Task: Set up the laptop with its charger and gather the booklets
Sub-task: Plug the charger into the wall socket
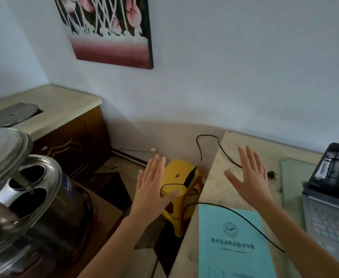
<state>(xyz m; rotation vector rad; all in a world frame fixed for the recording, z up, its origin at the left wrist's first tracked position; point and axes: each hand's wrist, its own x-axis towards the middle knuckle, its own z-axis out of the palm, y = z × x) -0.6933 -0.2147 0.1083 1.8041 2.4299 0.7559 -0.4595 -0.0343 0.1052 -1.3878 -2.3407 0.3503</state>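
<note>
Both hands, left hand [152,187] and right hand [248,177], hover with fingers spread wide, holding nothing (barely begun, I'd say): plug [271,174] lies loose beside right fingertips, booklet [232,241] ungathered below them.

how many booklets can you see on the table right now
1: a light blue booklet lies flat on the table near its front edge, under the black cable. Others may be out of frame.

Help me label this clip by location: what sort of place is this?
Probably a lived-in home room, part kitchen, part work corner. A large steel pot stands beside a counter over wooden cabinets, a flower painting hangs on the wall, and an open laptop sits on a worn table.
</note>
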